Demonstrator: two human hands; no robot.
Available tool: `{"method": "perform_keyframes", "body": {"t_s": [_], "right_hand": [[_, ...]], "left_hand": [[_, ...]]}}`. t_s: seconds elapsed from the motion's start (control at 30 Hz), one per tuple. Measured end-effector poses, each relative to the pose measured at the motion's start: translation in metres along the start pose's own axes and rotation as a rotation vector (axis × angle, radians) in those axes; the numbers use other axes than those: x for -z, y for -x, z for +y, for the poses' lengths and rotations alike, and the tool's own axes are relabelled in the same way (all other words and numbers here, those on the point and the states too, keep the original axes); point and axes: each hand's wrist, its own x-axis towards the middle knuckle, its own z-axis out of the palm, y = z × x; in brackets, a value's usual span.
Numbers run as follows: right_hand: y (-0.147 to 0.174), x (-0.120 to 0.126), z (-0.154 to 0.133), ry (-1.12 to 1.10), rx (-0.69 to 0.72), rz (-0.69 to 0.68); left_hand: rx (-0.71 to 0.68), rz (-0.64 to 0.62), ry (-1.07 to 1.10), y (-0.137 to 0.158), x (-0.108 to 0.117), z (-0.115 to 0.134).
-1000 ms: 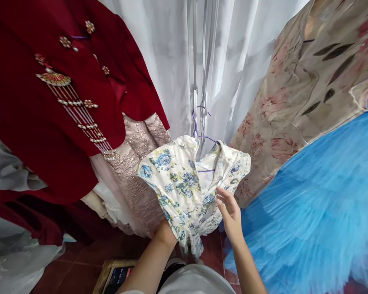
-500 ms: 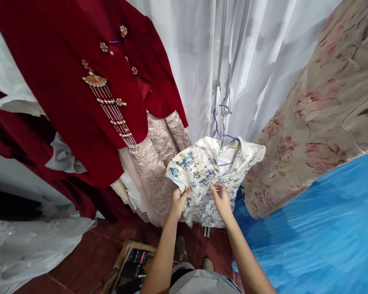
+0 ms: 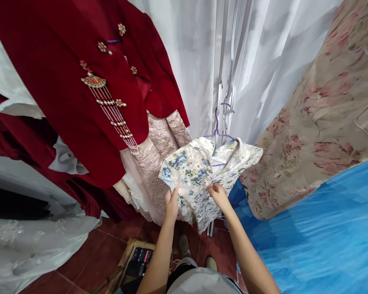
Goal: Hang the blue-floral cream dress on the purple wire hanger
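Observation:
A short-sleeved floral blouse (image 3: 196,171), cream with blue flowers and green leaves, hangs on a purple hanger (image 3: 217,130) in front of me. My left hand (image 3: 172,203) pinches its left side below the sleeve. With thumb and fingers, my right hand (image 3: 217,194) grips the front edge near the middle. The neckline gapes, and the hanger's lower bar shows inside it. Below my hands the hem droops in folds.
Left of the blouse hang a red velvet jacket (image 3: 110,106) with beaded brooches and a pink brocade garment (image 3: 153,171). A beige floral dress (image 3: 294,143) and blue tulle (image 3: 313,228) are at right. An open box (image 3: 122,261) sits on the red tiled floor. White stand poles (image 3: 223,73) rise behind.
Both hands have shifted slightly left, drawing the blouse with them. Its front edge is pulled away, so the neckline gapes wider and more of the hanger shows.

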Motion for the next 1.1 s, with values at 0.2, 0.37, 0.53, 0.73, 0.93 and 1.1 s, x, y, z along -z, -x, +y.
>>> {"method": "perform_keyframes", "body": {"t_s": [0.2,0.37,0.53,0.73,0.93,1.1], "right_hand": [[0.037,0.003,0.004,-0.06,-0.041,-0.082],[0.059,0.001,-0.006,-0.158,-0.085,-0.165],[0.064,0.006,-0.024,-0.169,-0.082,-0.169],[0.034,0.013,-0.084,-0.315,-0.054,-0.012],[-0.014,0.02,-0.176,-0.362,0.243,-0.008],[-0.014,0.018,-0.192,-0.348,0.291,-0.016]], "left_hand": [[-0.561,0.068,-0.234,0.013,-0.005,-0.007],[-0.426,-0.504,-0.244,0.055,-0.047,-0.02],[-0.274,-0.529,-0.215,0.067,-0.068,-0.02],[-0.273,-0.575,-0.199,0.063,-0.059,-0.012],[-0.327,-0.553,-0.321,0.078,-0.048,-0.009],[-0.289,-0.542,-0.259,0.079,-0.043,-0.004]]}}
